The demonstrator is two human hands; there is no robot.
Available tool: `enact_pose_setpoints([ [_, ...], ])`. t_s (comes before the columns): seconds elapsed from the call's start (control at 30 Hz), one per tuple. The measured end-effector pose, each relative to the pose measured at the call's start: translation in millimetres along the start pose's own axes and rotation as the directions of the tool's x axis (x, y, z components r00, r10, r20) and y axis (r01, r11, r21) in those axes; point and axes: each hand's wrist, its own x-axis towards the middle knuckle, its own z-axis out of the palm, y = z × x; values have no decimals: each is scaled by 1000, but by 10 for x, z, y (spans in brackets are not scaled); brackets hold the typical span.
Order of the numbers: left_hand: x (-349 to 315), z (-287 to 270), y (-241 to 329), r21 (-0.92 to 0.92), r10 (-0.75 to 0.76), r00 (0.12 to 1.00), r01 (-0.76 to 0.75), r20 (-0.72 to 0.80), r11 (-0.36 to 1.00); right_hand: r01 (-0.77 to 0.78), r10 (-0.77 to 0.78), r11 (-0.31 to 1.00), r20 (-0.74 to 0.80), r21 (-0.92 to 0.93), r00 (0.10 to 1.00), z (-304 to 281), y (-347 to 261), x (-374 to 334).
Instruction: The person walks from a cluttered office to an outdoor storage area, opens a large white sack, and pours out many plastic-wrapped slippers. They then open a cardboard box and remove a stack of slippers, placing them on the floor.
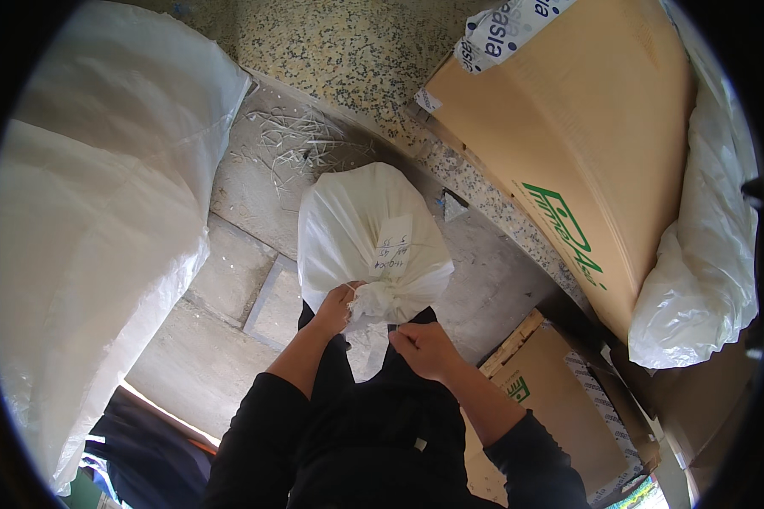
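A full white plastic sack (352, 212) stands on the floor in front of my legs. Its gathered neck is bunched up on the side nearest me, and a pale tag (394, 246) with handwriting lies against it. My left hand (339, 307) is closed on the left side of the bunched neck. On the right, just off the neck, my right hand (423, 346) is closed with thumb and fingers pressed together. Whatever it pinches, perhaps the end of a tie, is too small to make out.
Large white plastic sheeting (102, 212) bulges along the left. Flat brown cartons (569, 127) lean at the right, beside a rolled plastic bundle (696, 288). Another carton (560, 407) is at my lower right. Loose white strips (301, 140) litter the floor beyond the sack, by a speckled stone ledge (348, 51).
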Motion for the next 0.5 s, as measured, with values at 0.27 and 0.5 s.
enact_pose_setpoints([
  [0.27,-347,543,-102,820,302,951,-225,67,526,-170,7,833,-297,-527,955,-351,587,865],
  [0.5,-267,296,-330,655,313,943,-164,-115,737,467,-510,843,-120,-268,852,36,57,320],
])
